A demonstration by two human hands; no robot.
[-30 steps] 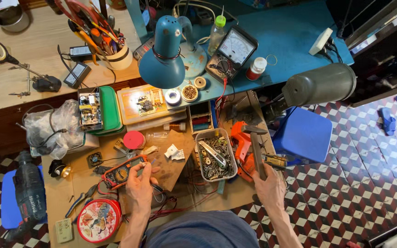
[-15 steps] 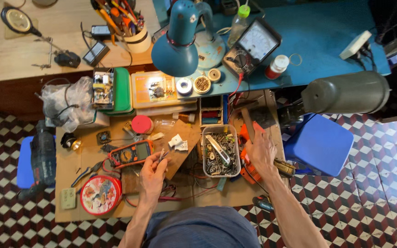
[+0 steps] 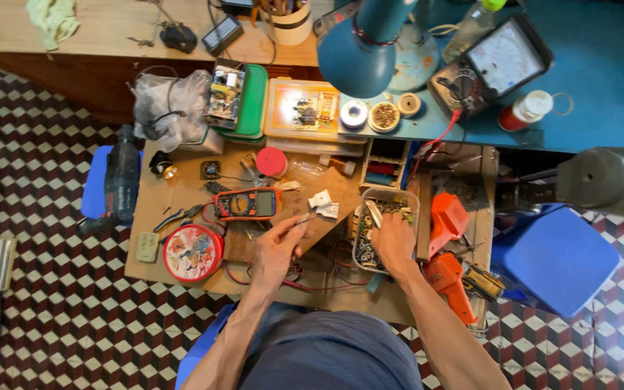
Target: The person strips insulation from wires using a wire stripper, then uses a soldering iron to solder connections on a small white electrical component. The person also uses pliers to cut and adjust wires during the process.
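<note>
- Orange-and-black handheld multimeter: lies flat on the low wooden bench, with a small grey screen at its left end.
- Round red tin: just below-left of the multimeter, its lid bearing a colourful picture.
- Analog meter: well up-right of the multimeter, black case with a large white dial face.
- White bottle: right of the analog meter, lying down, with a red label.
- Clear plastic bag: above-left of the multimeter, crumpled.

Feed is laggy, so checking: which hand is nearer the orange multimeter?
Left. The left hand sits just below and right of the orange multimeter, holding a small tool; the right hand is in the parts tray, farther right.
</note>
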